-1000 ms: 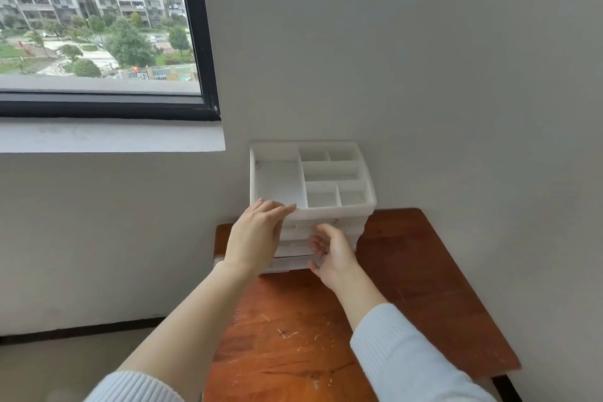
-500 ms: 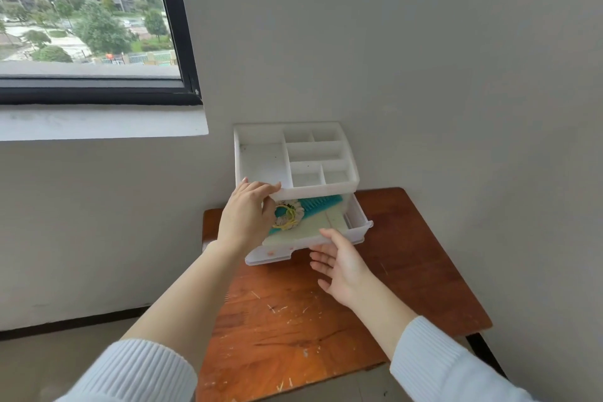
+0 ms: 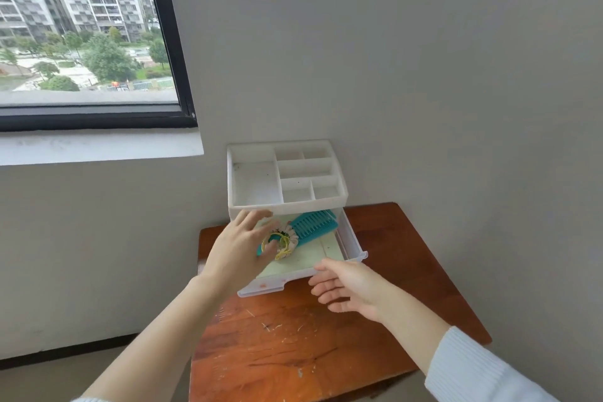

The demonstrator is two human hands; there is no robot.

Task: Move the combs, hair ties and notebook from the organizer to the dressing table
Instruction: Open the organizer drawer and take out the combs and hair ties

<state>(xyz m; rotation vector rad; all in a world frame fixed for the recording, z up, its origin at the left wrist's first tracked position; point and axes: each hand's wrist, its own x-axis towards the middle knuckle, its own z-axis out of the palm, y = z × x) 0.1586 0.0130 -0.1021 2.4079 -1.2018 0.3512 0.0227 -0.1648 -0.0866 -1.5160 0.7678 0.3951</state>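
Observation:
A white plastic organizer (image 3: 257,206) stands at the back of the wooden dressing table (image 3: 408,264), its clear drawer (image 3: 354,246) pulled out. Inside lie a teal comb (image 3: 313,226), a cluster of hair ties (image 3: 287,243) on its handle, and a pale green notebook (image 3: 326,250) underneath. My left hand (image 3: 239,248) hovers over the drawer's left side, fingers spread, touching the comb's handle end and the hair ties. My right hand (image 3: 352,287) is open, palm up, just in front of the drawer's front edge.
The organizer's top tray (image 3: 254,183) has several bare compartments. A grey wall runs behind and to the right of the table. A window with a black frame (image 3: 169,42) and a white sill (image 3: 98,147) sits up left. Floor shows at left.
The drawer went from shut to pulled out. My left hand left the organizer's top edge and reached into the drawer. My right hand let go of the drawer front and drew back slightly.

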